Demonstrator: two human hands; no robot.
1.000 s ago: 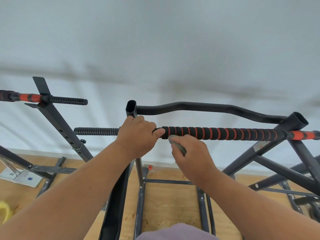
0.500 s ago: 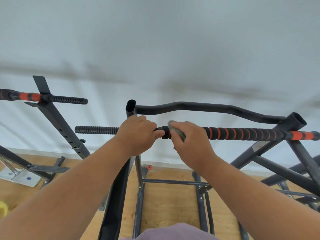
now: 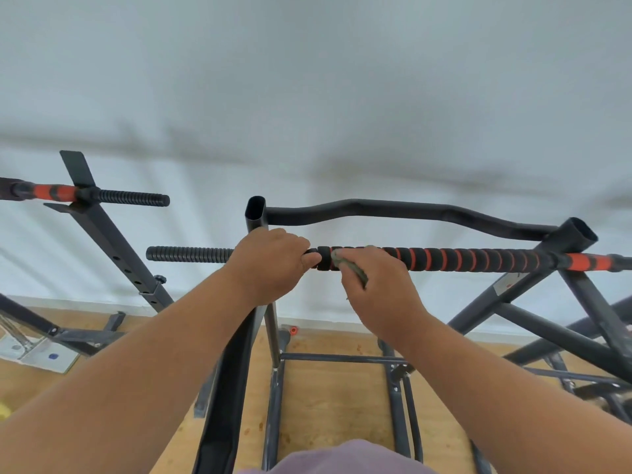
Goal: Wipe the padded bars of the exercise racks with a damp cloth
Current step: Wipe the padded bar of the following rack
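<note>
Pale, blurred wall fills the upper part of the view, with a light wooden floor (image 3: 328, 398) below it. Against that backdrop the left hand (image 3: 270, 265) is curled round the padded bar (image 3: 461, 260) where the bar crosses the rack upright (image 3: 255, 213), knuckles up and thumb tip lying along the front of the padding. Just to its right, almost touching it, the right hand (image 3: 376, 285) grips a greyish damp cloth (image 3: 352, 268) and holds it wrapped against the same bar, fingers bent over the top; a crumpled edge of the cloth shows between thumb and fingers. Both forearms reach up from the bottom corners of the view. The bar runs level across the middle, black foam with orange rings to the right of the hands, an orange section near the far right post, and a ribbed black end (image 3: 188, 254) sticking out to the left. Behind and above it a wavy black bar (image 3: 393, 208) joins the two open-topped posts of the rack. Dark steel braces slope down on the right to the rack's base on the floor. At the left stands a second rack (image 3: 113, 241) with its own orange and black bar (image 3: 85, 195). A purple garment (image 3: 342, 460) shows at the bottom edge
</note>
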